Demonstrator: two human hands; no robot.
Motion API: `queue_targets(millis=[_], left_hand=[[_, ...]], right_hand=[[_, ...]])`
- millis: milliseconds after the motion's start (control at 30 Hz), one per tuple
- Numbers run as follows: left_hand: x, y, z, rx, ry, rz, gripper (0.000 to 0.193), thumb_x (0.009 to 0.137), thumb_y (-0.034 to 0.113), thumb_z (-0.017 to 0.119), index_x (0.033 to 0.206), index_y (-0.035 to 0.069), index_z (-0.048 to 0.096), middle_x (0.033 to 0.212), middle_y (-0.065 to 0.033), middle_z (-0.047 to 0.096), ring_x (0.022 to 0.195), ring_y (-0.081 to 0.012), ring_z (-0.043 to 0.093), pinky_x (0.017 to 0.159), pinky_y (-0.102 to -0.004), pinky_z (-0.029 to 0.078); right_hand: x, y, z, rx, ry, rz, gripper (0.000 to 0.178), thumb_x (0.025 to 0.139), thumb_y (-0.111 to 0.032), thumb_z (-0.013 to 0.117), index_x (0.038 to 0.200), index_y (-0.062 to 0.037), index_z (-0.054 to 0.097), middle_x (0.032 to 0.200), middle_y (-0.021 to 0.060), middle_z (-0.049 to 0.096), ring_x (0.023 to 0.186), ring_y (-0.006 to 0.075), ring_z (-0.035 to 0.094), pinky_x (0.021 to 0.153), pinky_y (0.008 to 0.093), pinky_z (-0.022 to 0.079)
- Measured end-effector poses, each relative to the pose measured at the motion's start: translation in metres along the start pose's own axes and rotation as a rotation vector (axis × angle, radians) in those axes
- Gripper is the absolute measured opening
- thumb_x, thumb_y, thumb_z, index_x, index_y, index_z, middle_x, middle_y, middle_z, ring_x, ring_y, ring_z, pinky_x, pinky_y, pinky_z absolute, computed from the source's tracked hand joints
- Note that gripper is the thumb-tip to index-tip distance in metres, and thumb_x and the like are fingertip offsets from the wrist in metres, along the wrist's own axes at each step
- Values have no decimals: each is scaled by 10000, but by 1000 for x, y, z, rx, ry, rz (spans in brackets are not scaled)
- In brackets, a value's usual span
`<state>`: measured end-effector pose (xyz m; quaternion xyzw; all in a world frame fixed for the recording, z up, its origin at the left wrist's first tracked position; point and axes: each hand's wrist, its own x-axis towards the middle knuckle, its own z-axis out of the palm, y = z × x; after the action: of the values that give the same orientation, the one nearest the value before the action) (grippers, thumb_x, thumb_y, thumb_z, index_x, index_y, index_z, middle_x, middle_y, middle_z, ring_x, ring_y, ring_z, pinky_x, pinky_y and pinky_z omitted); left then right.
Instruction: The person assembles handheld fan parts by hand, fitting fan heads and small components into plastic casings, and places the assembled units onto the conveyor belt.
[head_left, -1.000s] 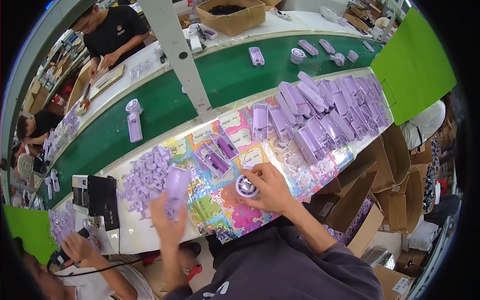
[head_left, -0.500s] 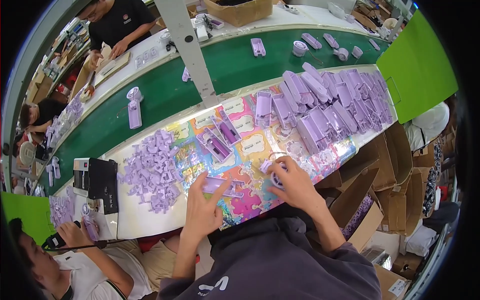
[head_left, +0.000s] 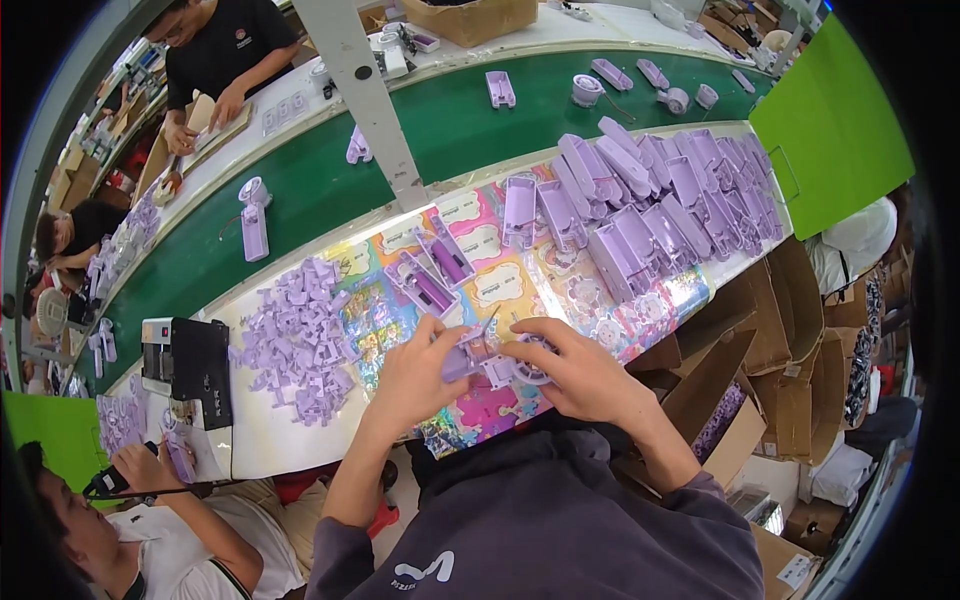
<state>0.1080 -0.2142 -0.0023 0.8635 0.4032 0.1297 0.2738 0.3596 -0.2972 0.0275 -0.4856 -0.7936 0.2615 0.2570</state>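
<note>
My left hand (head_left: 418,378) is closed on a lavender plastic handle shell (head_left: 457,366), held just over the colourful sheet at the table's near edge. Closed around a round lavender fan head (head_left: 530,370) is my right hand (head_left: 590,380), with fingertips on its rim. The fan head's narrow neck meets the right end of the shell; whether they are joined I cannot tell. A thin wire stands up between my hands. Beyond them lie two open handle shells, each with a purple cylindrical battery (head_left: 433,290) inside.
Loose small lavender parts (head_left: 295,340) are heaped on the left beside a black box-shaped device (head_left: 188,370). Lavender shells (head_left: 660,210) pile up at the right. A green conveyor belt (head_left: 320,200) runs behind, crossed by a metal post (head_left: 370,100). Co-workers sit nearby.
My right hand has brought the fan head leftward to the shell. My left hand has closed on the shell and moved slightly right, lifting it toward the fan head.
</note>
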Motion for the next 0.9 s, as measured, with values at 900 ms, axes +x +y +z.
queue_targets(millis=[900], left_hand=[[2,6,-18,-280,-106,-119,658,690,245,861,1276,17,668,1067,-165,690,997,-370,674,880,-425,529]], right_hand=[[16,-2,15,-180,186,-114,717,714,79,632,1407,-102,587,1346,206,536,1227,408,574,949,454,537]])
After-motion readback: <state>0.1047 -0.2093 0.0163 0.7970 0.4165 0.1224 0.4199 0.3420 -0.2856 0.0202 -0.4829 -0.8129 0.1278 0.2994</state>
